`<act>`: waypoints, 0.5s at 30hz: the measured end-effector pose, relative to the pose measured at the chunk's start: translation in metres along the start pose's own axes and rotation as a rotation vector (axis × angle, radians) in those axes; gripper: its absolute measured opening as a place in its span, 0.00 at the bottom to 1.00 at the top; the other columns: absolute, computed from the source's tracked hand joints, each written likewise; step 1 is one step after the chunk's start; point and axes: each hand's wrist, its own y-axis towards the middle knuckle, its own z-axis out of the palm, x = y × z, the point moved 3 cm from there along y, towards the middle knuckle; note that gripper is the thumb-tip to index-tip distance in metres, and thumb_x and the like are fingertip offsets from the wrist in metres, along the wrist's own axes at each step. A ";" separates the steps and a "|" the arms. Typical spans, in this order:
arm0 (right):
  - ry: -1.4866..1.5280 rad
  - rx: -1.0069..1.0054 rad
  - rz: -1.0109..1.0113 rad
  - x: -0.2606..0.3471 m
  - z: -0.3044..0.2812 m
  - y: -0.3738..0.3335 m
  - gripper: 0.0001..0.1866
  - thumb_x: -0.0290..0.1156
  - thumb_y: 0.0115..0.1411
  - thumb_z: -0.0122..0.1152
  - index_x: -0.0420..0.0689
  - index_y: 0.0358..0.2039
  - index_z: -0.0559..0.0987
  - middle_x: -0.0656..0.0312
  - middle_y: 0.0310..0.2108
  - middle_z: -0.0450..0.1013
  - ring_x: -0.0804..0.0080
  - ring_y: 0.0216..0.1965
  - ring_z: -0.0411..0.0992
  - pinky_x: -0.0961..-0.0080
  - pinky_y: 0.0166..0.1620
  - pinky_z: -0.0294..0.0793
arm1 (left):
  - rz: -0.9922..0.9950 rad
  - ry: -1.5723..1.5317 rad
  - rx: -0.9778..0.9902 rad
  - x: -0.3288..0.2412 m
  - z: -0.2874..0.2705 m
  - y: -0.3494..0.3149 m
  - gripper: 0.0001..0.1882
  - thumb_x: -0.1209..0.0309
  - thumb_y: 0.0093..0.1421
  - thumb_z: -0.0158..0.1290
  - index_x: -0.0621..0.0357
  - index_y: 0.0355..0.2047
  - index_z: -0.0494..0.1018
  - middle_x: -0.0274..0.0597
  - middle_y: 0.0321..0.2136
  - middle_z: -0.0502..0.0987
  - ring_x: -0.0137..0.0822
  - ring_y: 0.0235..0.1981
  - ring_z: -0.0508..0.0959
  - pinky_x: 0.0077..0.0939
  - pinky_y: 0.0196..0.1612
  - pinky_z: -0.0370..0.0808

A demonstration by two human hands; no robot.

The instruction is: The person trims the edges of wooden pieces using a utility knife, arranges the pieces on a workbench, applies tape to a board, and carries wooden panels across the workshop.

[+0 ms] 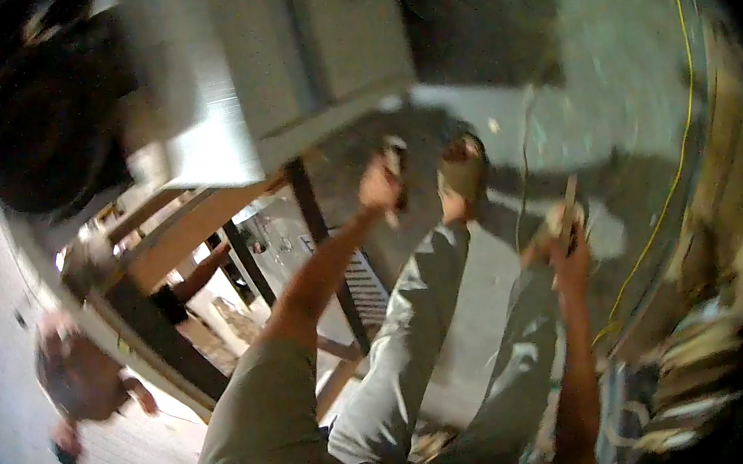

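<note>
On my feed the left grip [378,187] is curled around a small dark-and-pale item [396,158] that juts just past the fingers; it is too blurred for me to say what it is. My right grip [569,263] is pinching a slim tan strip [571,193], which points up and away from the knuckles. The two grips are well apart; between them, nearer the left one, I see a foot in brown footwear [464,174] on the grey floor [480,279]. Ahead and left of the left grip is a big pale cabinet [328,49], with a wooden frame [172,238] below it. Right of the right grip runs a yellow cord [678,171]. Far left of the left grip is another person [86,379].
</note>
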 end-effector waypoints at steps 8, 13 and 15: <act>-0.333 0.456 -0.315 0.194 0.111 -0.230 0.43 0.41 0.65 0.58 0.39 0.70 0.47 0.43 0.66 0.57 0.49 0.65 0.60 0.59 0.64 0.60 | -0.034 -1.721 0.284 -0.193 -0.137 -0.293 0.22 0.56 0.65 0.52 0.56 0.53 0.70 0.35 0.39 0.75 0.30 0.41 0.74 0.28 0.47 0.73; -0.665 0.591 -0.394 0.269 0.120 -0.327 0.49 0.48 0.60 0.59 0.42 0.69 0.43 0.32 0.53 0.69 0.30 0.51 0.70 0.51 0.53 0.70 | -0.148 -1.899 0.443 -0.184 -0.249 -0.405 0.18 0.61 0.67 0.52 0.56 0.53 0.71 0.35 0.45 0.77 0.31 0.47 0.76 0.32 0.53 0.73; -0.680 0.684 -0.380 0.281 0.124 -0.363 0.49 0.48 0.59 0.62 0.40 0.67 0.43 0.32 0.54 0.68 0.35 0.53 0.70 0.55 0.55 0.69 | -0.042 -1.775 0.379 -0.169 -0.276 -0.446 0.18 0.68 0.65 0.56 0.57 0.54 0.71 0.35 0.45 0.77 0.31 0.46 0.77 0.31 0.52 0.74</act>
